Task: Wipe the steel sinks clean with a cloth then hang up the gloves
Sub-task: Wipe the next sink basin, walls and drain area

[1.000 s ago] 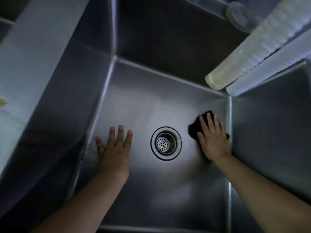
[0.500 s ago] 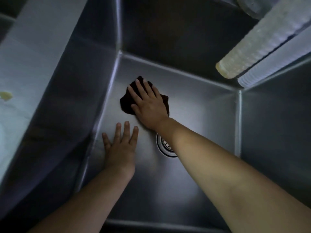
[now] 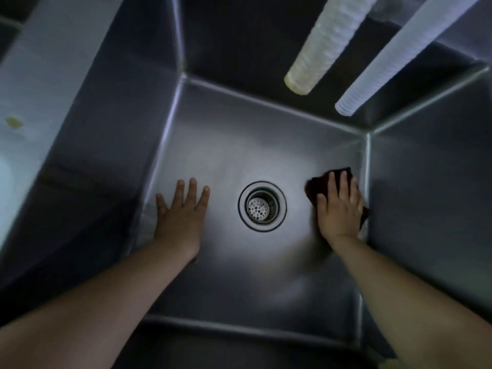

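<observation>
Head view: right hand (image 3: 339, 211) flat, pressing dark crumpled cloth (image 3: 334, 177) on steel sink floor (image 3: 226, 155) by right wall; left hand (image 3: 182, 217) splayed, holding nothing — advise overlapping strokes into corners.

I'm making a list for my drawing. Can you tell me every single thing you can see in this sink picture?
Sink: one, grey steel, fills the view, seen from above.
Drain strainer: one, silver with small holes, middle of the sink floor.
Cloth: one, dark, on the floor by the right wall, under the right hand.
Ribbed hoses: two, one yellowish, one clear white, hanging in from the top right.
Yellowish speck: one, on the ledge at far left.
Left hand: bare, flat on the floor left of the drain.
Right hand: bare, pressing the cloth.
</observation>
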